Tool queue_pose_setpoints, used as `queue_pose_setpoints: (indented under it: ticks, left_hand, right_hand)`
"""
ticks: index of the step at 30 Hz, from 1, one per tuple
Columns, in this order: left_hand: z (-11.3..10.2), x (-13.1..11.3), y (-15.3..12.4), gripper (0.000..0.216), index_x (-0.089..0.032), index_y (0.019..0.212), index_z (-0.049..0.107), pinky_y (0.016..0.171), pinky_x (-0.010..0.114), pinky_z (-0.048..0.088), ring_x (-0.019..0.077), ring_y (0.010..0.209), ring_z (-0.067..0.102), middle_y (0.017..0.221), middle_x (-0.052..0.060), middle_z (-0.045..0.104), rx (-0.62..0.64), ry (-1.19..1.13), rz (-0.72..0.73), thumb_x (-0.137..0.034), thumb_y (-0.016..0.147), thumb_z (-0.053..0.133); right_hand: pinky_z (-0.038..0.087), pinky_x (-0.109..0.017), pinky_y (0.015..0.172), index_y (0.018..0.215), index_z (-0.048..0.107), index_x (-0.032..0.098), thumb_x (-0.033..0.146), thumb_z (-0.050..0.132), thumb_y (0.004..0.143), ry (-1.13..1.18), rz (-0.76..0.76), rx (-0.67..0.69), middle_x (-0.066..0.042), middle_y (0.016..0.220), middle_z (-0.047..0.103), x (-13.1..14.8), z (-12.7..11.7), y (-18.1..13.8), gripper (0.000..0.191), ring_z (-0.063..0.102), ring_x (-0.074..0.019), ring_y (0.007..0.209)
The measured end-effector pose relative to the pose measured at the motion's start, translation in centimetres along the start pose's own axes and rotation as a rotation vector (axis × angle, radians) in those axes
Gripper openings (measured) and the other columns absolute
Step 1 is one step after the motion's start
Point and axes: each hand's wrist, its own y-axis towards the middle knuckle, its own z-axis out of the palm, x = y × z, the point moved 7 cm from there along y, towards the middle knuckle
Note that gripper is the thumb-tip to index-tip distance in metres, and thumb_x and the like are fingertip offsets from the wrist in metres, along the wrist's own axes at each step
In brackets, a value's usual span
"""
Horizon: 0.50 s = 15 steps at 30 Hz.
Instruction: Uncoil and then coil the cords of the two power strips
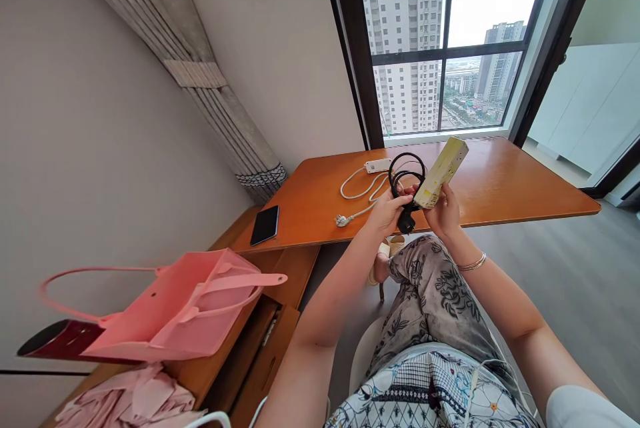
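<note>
In front of me, my left hand (pixel 389 209) is closed around a coiled black power cord (pixel 406 160), and its black plug (pixel 406 221) hangs just below the fingers. My right hand (pixel 445 213) grips the lower end of a pale yellow, oblong power strip (pixel 443 173), tilted up to the right with its face turned from view. The cord's coil lies against the strip's left side. Behind my hands, a white extension cord (pixel 354 196) is spread on the brown table, with a white socket block (pixel 378 166) and a white plug (pixel 343 221) near the front edge.
The brown table (pixel 525 178) stands below a window. A dark tablet or phone (pixel 265 225) lies on its left end. To the left, a pink bag (pixel 185 301) sits on a wooden cabinet, beside a dark red object (pixel 65 339) and crumpled pink cloth (pixel 130 398).
</note>
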Motion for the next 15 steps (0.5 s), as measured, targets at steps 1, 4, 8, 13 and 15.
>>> queue_pose_setpoints:
  ticks: [1,4,8,13,15]
  left_hand:
    - [-0.4,0.2,0.2,0.036,-0.018,0.074,0.051,0.096,0.035,0.049,0.0157,0.087,0.068,0.081,0.000,0.070,-0.007,0.014,-0.023,-0.003,0.055,0.078]
    - [-1.3,1.1,0.7,0.041,-0.018,0.077,0.050,0.093,0.040,0.053,0.0176,0.084,0.070,0.082,0.001,0.071,0.009,0.033,-0.100,0.000,0.053,0.078]
    - [-1.7,2.4,1.1,0.046,-0.019,0.075,0.047,0.090,0.042,0.055,0.0183,0.076,0.070,0.080,0.002,0.072,0.073,0.062,-0.194,0.002,0.050,0.079]
    - [-1.8,2.4,0.9,0.043,-0.017,0.076,0.052,0.093,0.036,0.051,0.0157,0.081,0.069,0.082,0.000,0.071,0.091,0.065,-0.172,0.001,0.050,0.080]
    - [-1.9,1.5,0.9,0.033,-0.017,0.078,0.056,0.092,0.034,0.051,0.0156,0.083,0.068,0.081,0.001,0.070,0.091,0.023,-0.160,-0.010,0.059,0.083]
  right_hand:
    - [0.060,-0.041,0.083,0.094,0.064,0.023,0.061,0.070,0.073,-0.008,-0.006,0.016,-0.006,0.093,0.075,-0.1,0.1,-0.1,0.044,0.071,-0.0262,0.102]
    - [0.059,-0.042,0.084,0.097,0.064,0.022,0.062,0.071,0.072,-0.060,-0.055,0.047,-0.007,0.096,0.075,0.0,0.1,-0.5,0.048,0.070,-0.0269,0.104]
    - [0.058,-0.039,0.085,0.100,0.064,0.024,0.058,0.076,0.070,-0.121,-0.139,0.073,-0.005,0.100,0.074,0.3,0.0,-1.0,0.047,0.069,-0.0247,0.102]
    - [0.058,-0.033,0.077,0.095,0.063,0.025,0.056,0.079,0.068,-0.098,-0.115,0.026,-0.001,0.094,0.073,0.1,-0.6,-0.5,0.044,0.070,-0.0210,0.087]
    - [0.057,-0.031,0.072,0.093,0.062,0.025,0.055,0.076,0.070,-0.090,-0.087,-0.018,0.000,0.090,0.071,0.1,-1.2,-0.1,0.041,0.069,-0.0195,0.083]
